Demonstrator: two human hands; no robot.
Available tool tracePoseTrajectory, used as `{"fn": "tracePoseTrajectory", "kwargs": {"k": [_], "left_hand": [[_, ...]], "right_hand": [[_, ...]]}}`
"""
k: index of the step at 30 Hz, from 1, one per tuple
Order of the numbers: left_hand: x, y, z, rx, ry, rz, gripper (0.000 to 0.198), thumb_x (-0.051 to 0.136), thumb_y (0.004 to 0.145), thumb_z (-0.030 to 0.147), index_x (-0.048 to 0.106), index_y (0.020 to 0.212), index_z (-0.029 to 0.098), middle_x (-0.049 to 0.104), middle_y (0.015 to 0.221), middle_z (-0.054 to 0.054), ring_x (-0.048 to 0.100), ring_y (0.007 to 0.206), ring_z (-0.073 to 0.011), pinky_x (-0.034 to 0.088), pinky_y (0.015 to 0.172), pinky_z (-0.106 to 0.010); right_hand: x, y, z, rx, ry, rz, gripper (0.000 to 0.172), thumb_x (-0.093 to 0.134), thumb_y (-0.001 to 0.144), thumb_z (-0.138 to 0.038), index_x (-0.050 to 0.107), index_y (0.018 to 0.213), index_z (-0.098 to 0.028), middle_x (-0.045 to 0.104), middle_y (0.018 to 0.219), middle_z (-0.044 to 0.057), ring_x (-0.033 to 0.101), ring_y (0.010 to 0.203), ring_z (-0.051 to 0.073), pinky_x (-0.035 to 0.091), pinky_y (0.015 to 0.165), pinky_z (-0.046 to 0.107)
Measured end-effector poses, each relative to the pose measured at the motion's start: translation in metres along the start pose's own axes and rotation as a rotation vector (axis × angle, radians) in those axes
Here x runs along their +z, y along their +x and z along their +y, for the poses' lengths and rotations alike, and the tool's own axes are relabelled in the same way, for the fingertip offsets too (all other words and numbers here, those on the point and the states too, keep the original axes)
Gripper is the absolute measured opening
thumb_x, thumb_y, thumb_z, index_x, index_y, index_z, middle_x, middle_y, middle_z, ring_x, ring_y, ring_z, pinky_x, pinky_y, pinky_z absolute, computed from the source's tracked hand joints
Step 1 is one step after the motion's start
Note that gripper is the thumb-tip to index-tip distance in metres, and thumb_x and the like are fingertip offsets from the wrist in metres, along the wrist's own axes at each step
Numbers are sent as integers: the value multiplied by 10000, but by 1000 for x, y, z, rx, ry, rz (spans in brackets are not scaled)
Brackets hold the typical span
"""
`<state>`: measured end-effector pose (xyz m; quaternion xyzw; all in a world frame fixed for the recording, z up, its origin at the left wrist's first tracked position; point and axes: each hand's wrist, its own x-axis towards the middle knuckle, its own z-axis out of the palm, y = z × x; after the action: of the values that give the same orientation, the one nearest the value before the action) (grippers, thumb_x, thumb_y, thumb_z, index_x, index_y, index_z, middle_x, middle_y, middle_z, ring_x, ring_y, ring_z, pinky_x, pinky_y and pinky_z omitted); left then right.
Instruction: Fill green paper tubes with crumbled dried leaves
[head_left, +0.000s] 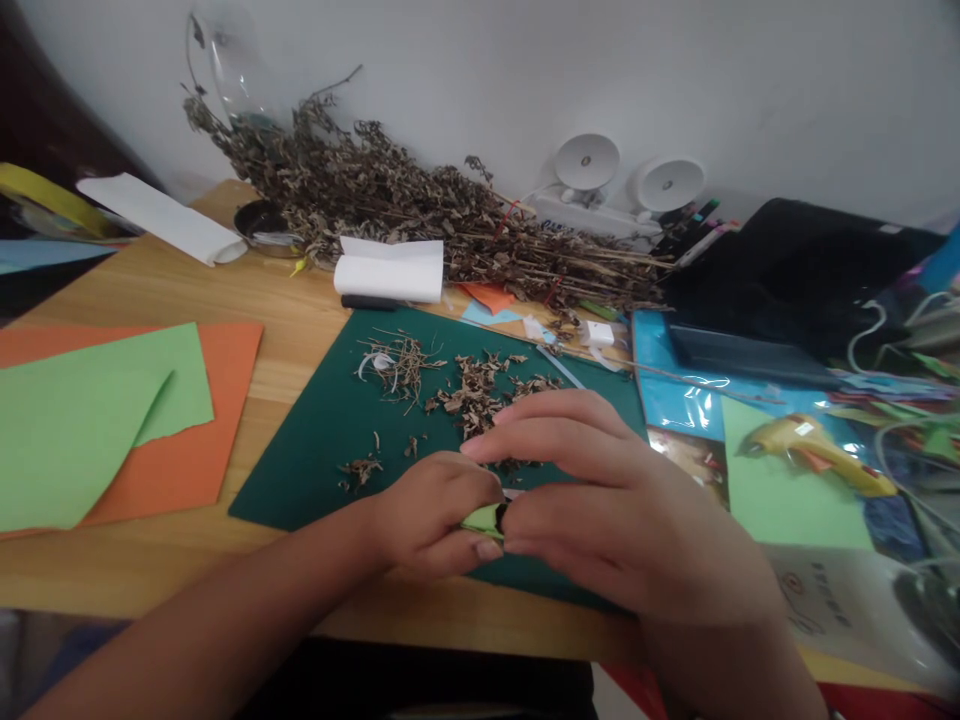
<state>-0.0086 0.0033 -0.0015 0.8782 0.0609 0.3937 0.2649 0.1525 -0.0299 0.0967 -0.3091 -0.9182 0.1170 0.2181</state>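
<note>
My left hand point(442, 510) is closed around a small light-green paper roll point(480, 519), low over the dark green cutting mat point(307, 420). The roll's right end is open and looks dark inside. Against that end press the bent fingers of my right hand point(615, 490); whatever they pinch is hidden. Crumbled dry leaves point(471, 390) lie on the mat just beyond both hands. Farther left are a tangle of thin stems point(405, 368) and a small pile of leaf bits point(363, 470).
Bundled dried plants point(390, 200) lie along the wall, behind a white paper roll point(390, 272). Green paper point(75, 420) overlaps orange paper point(232, 400) at left. On the right are a yellow glue gun point(817, 455), a black laptop point(795, 270) and a plastic bag point(847, 600).
</note>
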Motion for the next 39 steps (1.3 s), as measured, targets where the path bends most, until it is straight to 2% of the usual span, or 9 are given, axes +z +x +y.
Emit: {"fn": "tracePoseTrajectory", "kwargs": {"k": [5, 10, 14, 17, 19, 25, 31, 39], "left_hand": [[0, -1, -2, 6, 9, -33, 308, 217, 840, 371, 437, 865, 158, 554, 667, -51, 558, 706, -171, 432, 654, -277], [2, 1, 1, 14, -67, -10, 294, 237, 835, 378, 427, 756, 168, 535, 577, -41, 524, 548, -150, 416, 524, -254], [3, 2, 5, 18, -93, 14, 311, 232, 837, 386, 440, 779, 162, 533, 558, -50, 505, 520, -153, 392, 477, -247], [2, 2, 5, 16, -153, -15, 297, 265, 827, 383, 458, 812, 157, 535, 570, -54, 505, 520, -152, 381, 470, -242], [2, 1, 4, 2, -230, -79, 271, 302, 817, 368, 466, 824, 153, 550, 606, -64, 521, 551, -155, 385, 488, -241], [0, 5, 5, -114, -437, -262, 178, 399, 784, 297, 461, 699, 153, 504, 576, -28, 471, 528, -112, 366, 496, -207], [-4, 6, 6, -239, -462, -320, 232, 390, 784, 331, 407, 623, 165, 443, 533, -6, 420, 494, -106, 334, 467, -217], [-6, 4, 5, -217, -376, -318, 255, 370, 791, 362, 413, 625, 174, 475, 541, -16, 450, 507, -120, 345, 480, -229]], "right_hand": [[2, -2, -2, 11, -4, 35, 115, 500, 772, -155, 550, 696, -224, 560, 1014, -63, 390, 1067, 130, 308, 971, 257], [-3, 1, 5, -46, 85, 65, 76, 488, 784, -200, 556, 757, -219, 511, 1074, 4, 434, 1039, 141, 331, 956, 304], [-5, 2, 8, -18, 103, 94, 90, 481, 792, -201, 571, 801, -199, 517, 1051, 37, 454, 1006, 140, 359, 912, 317], [-6, 3, 8, -6, 95, 44, 90, 494, 782, -197, 583, 791, -188, 520, 1057, 44, 448, 1011, 137, 348, 917, 316], [-7, 3, 8, -24, 95, -21, 106, 483, 786, -195, 589, 786, -188, 524, 1063, 41, 447, 1012, 130, 333, 929, 313], [-15, -2, 8, -18, 12, -205, 158, 457, 796, -203, 604, 740, -207, 539, 1075, 0, 432, 1020, 137, 333, 910, 307], [-16, -5, 5, 36, -62, -192, 188, 433, 807, -184, 590, 704, -201, 558, 1038, -2, 450, 986, 142, 354, 875, 306], [-15, -2, 10, -8, 43, -196, 203, 369, 803, -111, 543, 725, -182, 584, 906, 1, 457, 917, 125, 353, 847, 279]]}}
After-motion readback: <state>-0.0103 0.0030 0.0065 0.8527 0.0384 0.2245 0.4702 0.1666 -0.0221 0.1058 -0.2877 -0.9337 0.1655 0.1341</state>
